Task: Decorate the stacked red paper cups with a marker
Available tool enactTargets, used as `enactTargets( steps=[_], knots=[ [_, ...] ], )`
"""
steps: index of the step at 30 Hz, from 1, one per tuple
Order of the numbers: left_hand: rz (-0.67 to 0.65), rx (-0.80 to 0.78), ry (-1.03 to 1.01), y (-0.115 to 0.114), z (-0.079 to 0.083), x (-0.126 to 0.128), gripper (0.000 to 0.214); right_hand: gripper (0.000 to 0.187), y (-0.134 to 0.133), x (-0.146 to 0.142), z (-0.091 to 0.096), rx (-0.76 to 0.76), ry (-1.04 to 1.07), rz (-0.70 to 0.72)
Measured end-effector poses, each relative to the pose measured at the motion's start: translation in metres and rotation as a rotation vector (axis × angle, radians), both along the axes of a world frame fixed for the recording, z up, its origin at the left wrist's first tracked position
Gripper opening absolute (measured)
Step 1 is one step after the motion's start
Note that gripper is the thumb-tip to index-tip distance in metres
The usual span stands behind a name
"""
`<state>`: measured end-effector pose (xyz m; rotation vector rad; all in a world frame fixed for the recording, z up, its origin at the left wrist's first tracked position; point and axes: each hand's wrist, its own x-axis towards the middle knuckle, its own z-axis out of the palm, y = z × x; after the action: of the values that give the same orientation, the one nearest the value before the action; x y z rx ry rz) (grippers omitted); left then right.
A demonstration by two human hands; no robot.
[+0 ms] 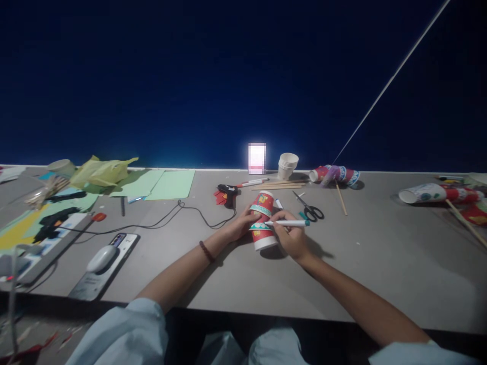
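Note:
Two red, white and teal decorated paper cups (262,239), joined end to end, lean between my hands above the grey table. My left hand (242,226) is wrapped around their left side, thumb across the front. In my right hand (292,240) is a white marker pen (291,223) with a teal end, pinched in the fingers and lying nearly level. Its left end is at the middle of the cups; whether the tip touches is too small to tell. A second white pen (279,204) lies just behind my right hand, partly hidden.
Black scissors (314,213) lie right of my right hand. Behind are a glue gun (228,194), wooden sticks (277,186) and stacked white cups (288,166). More decorated cups (348,176) lie at right. A phone (85,285) and power strip (63,243) sit left, with a cable crossing.

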<state>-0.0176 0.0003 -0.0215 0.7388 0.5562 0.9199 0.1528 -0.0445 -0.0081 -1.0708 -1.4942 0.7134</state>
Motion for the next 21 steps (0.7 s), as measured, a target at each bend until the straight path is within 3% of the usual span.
enactTargets(
  steps=[21],
  knots=[
    [-0.013,0.015,0.001,0.0004,-0.0019,-0.0004,0.045,0.006,-0.0003,0.0011,-0.0025,0.019,-0.008,0.01]
  ],
)
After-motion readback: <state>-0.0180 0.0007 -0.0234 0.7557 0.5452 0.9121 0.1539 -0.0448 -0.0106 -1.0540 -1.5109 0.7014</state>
